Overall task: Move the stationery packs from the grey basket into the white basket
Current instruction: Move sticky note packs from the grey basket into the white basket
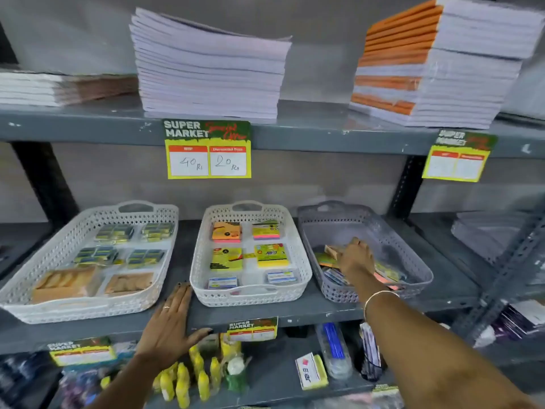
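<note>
Risk first, biggest down: could shove the grey basket (pixel 418 258) back or sideways on the shelf (pixel 295 312) while digging in it, since nothing steadies it; left hand (pixel 171 320) lies flat and spread on the shelf edge, just beside the near-left corner of the middle white basket (pixel 206 255), gripping nothing. Could also scoop several loose packs (pixel 389 274) at once and drop some between baskets, because these lie jumbled and overlapping in the near half of the grey basket. Could upset the tidy rows when setting a pack down in the white basket, already well filled. Could land packs in the wrong white basket (pixel 38 273), as a second, wider one stands at far left. Right hand (pixel 355 258) reaches down into the grey basket, fingers over the pile and touching the packs; grip state hard to read, cannot tell whether closed on one or merely resting. Contents, largest container first: wide left basket holds four dark green-and-yellow packs behind and two tan packs in front; middle white basket holds six packs in two columns, orange and green-pink at the back, yellow pair mid, two small blue-white boxes in front; grey basket holds the remaining mixed packs, back half bare.
</note>
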